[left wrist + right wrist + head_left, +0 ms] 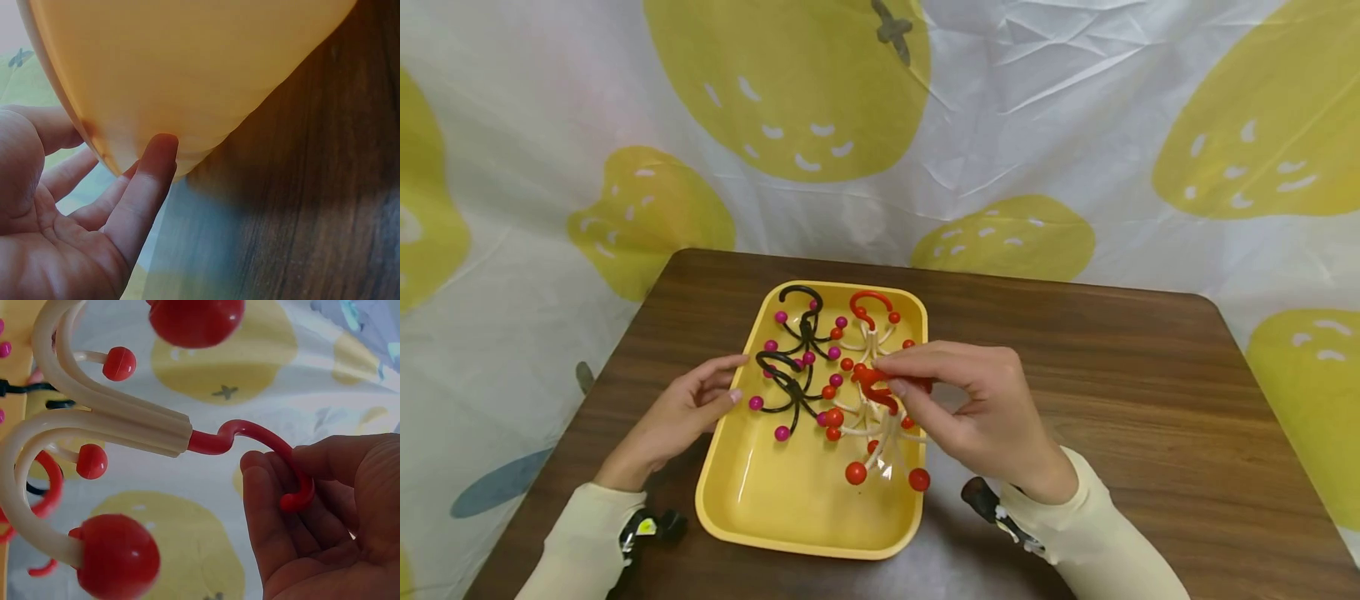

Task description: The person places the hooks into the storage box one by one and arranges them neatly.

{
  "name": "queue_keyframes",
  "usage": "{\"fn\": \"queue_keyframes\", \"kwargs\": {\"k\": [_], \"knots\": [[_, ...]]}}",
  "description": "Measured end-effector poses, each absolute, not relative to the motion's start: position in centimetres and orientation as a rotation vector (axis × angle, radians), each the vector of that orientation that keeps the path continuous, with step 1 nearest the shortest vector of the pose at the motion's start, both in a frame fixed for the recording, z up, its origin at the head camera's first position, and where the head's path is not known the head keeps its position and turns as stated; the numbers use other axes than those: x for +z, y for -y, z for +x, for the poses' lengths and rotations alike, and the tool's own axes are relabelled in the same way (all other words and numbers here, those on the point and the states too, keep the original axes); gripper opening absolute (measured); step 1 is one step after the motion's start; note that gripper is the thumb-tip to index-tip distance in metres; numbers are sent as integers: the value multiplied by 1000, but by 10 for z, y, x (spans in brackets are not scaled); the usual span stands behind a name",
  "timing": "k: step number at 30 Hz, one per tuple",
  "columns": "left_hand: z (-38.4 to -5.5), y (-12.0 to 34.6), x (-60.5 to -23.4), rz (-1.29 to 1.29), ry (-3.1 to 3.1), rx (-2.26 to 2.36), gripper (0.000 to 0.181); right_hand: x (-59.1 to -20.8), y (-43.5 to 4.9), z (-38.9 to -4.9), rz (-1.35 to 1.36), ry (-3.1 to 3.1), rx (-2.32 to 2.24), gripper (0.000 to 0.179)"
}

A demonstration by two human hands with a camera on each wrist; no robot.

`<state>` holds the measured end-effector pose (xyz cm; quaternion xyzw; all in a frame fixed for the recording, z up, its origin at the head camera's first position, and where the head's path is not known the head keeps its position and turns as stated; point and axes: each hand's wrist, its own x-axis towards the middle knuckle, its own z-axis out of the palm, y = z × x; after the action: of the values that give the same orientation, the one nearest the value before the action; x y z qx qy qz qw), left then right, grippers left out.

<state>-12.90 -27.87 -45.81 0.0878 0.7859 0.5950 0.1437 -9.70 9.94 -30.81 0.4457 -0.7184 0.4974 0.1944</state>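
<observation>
My right hand pinches the red hook of a multi-arm hook hanger between thumb and fingers. This hanger has a cream stem and curved cream arms tipped with red balls. It hangs above the right side of a yellow tray. At the tray's left edge, my left hand holds the rim, thumb at the lip and fingertips against the outer wall. Inside lie two black hangers with mostly magenta balls. Cream hangers with red hooks sit beside them, partly hidden by the right hand and the raised hanger.
The tray stands on a dark brown wooden table, whose surface extends to the right. Behind the table hangs a white cloth printed with yellow fruit. A dark device is strapped to each wrist.
</observation>
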Motion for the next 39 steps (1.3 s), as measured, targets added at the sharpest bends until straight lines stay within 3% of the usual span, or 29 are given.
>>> {"fn": "queue_keyframes", "kwargs": {"k": [39], "knots": [[-129,276,-455,248,-2279,1677,56,-362,-13,-110,1426,2228,1432,18]]}}
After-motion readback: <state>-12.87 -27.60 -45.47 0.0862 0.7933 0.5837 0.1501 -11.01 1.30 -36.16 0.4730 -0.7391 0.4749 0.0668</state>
